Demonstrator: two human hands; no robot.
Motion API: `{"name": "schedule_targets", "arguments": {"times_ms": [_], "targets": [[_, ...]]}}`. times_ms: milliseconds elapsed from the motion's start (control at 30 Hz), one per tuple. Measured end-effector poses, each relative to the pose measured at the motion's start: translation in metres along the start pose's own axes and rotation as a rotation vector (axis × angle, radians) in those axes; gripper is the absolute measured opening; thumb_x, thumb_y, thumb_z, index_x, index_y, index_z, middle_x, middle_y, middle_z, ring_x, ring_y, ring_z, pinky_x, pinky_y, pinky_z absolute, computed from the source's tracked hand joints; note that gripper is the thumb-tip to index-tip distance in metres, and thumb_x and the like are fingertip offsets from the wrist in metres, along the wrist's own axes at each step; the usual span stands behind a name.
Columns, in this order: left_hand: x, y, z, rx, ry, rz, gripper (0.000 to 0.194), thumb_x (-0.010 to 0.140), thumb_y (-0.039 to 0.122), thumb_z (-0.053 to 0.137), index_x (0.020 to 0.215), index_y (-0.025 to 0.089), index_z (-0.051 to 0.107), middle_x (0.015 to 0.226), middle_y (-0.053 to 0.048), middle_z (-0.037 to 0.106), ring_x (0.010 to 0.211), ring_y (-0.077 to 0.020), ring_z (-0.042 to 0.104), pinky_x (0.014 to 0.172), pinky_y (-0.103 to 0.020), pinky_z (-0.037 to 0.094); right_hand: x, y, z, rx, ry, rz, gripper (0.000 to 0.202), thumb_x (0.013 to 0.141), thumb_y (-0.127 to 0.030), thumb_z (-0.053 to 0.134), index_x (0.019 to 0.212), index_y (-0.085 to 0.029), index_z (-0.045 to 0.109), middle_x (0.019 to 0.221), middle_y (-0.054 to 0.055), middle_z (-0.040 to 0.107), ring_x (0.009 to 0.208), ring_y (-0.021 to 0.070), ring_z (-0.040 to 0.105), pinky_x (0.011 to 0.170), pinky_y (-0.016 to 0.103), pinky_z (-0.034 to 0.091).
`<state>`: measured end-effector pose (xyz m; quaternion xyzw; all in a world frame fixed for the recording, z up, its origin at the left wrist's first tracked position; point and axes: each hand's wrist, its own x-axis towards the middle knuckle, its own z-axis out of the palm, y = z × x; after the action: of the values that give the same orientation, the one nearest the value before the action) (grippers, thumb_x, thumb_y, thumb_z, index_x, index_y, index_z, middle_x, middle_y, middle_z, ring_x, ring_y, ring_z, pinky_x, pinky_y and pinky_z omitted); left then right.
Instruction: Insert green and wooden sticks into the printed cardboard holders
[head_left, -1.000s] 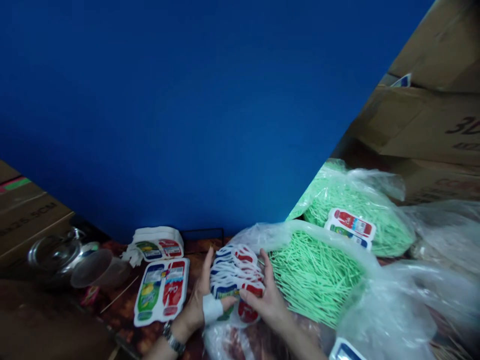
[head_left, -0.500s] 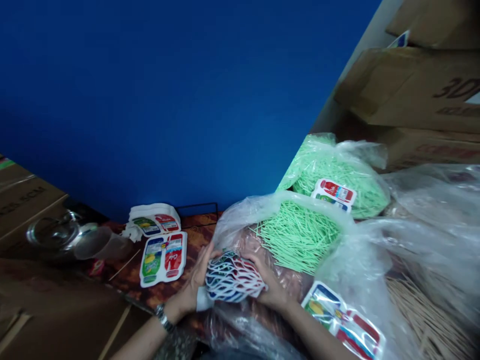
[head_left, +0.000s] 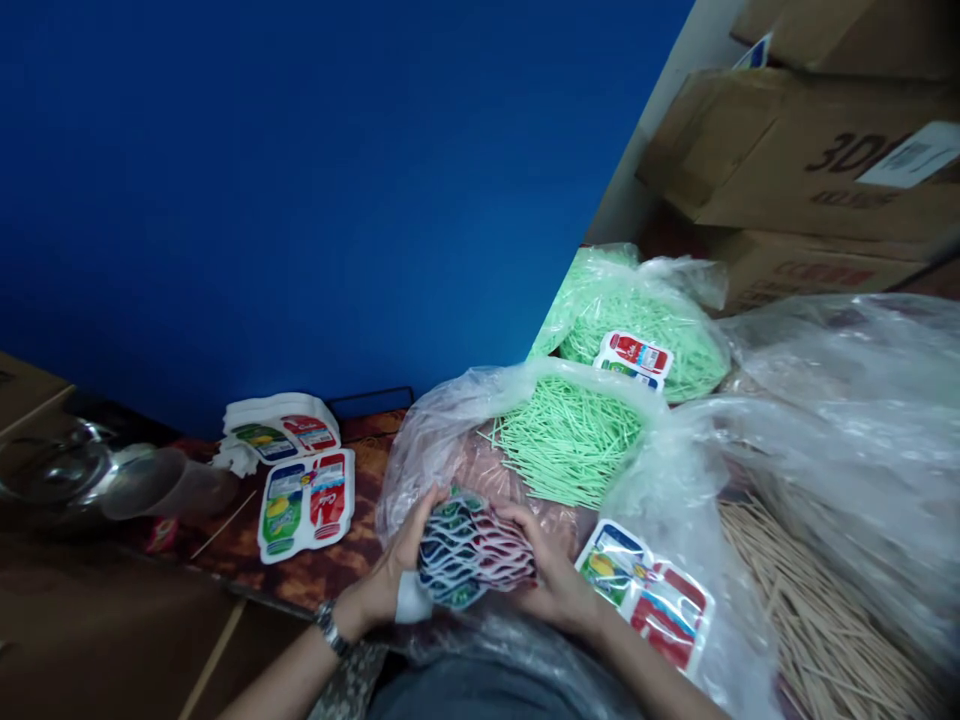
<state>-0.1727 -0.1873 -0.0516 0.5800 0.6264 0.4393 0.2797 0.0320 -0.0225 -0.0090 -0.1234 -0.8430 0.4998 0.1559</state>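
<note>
Between my two hands is a printed card (head_left: 474,552) whose surface shows as a net of wavy white strands over green, blue and red print. My left hand (head_left: 409,548) closes on its left edge; a pale band wraps that hand and a metal watch circles the wrist. The right edge is gripped by my right hand (head_left: 546,572), some fingers hidden behind. Left of them, a similar flat card (head_left: 306,505) with green and red bottle pictures lies on the table, before a stack of cards (head_left: 281,425). Another flat card (head_left: 649,592) rests on clear plastic by my right forearm.
An opened plastic bag of green sticks (head_left: 570,440) stands just beyond my hands. Behind it sits a second green-stick bag (head_left: 652,320). Brown sticks (head_left: 817,620) fill plastic at right. Cardboard boxes (head_left: 795,150) rise behind. A clear plastic cup (head_left: 161,482) stands left.
The view has turned to the right, so the surroundings sit further left. Both hands keep hold of the netted card, which now faces the camera more, with its red side showing more.
</note>
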Motion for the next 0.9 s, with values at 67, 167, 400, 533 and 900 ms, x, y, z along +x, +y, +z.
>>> {"name": "schedule_targets", "arguments": {"times_ms": [67,167,400,533,900], "targets": [[-0.004,-0.012,0.005,-0.014,-0.017,-0.019,0.124,0.066,0.035,0.079,0.151,0.022,-0.010,0.150,-0.021,0.032,0.134,-0.0373,0.040,0.110,-0.054,0.032,-0.001,0.011,0.005,-0.036,0.002,-0.039,0.069,0.074,-0.027,0.070,0.131,-0.022,0.033,0.135,0.016,0.048,0.123,0.0273,0.051,0.101,0.040,0.043],[0.001,-0.013,0.000,0.007,-0.029,-0.005,0.123,0.065,0.031,0.080,0.151,0.025,-0.007,0.155,-0.019,0.023,0.138,-0.0386,0.032,0.113,-0.055,0.026,0.001,0.018,0.012,-0.071,0.019,-0.077,0.070,0.075,-0.028,0.070,0.133,-0.022,0.032,0.133,0.016,0.050,0.121,0.0280,0.052,0.100,0.041,0.044],[0.022,0.016,-0.006,-0.065,0.050,0.014,0.107,0.070,0.025,0.077,0.151,0.025,0.007,0.131,-0.013,0.054,0.115,-0.0313,0.058,0.102,-0.046,0.044,-0.003,-0.003,0.000,-0.059,0.194,-0.038,0.050,0.081,-0.030,0.067,0.125,-0.026,0.044,0.119,0.009,0.061,0.106,0.0244,0.062,0.090,0.036,0.051],[0.024,0.017,0.007,-0.067,-0.022,0.145,0.114,0.066,0.031,0.080,0.151,0.025,0.006,0.145,-0.016,0.041,0.127,-0.0368,0.047,0.108,-0.053,0.036,-0.025,-0.003,-0.014,-0.094,0.167,-0.077,0.071,0.076,-0.031,0.072,0.136,-0.027,0.034,0.133,0.012,0.051,0.122,0.0285,0.051,0.102,0.043,0.044],[0.038,0.009,0.020,-0.205,-0.135,0.016,0.122,0.067,0.023,0.077,0.151,0.023,-0.012,0.143,-0.017,0.044,0.119,-0.0329,0.057,0.099,-0.044,0.047,-0.035,0.029,0.000,-0.061,0.197,0.113,0.076,0.074,-0.034,0.074,0.135,-0.022,0.031,0.129,0.014,0.051,0.118,0.0282,0.054,0.099,0.044,0.046]]}}
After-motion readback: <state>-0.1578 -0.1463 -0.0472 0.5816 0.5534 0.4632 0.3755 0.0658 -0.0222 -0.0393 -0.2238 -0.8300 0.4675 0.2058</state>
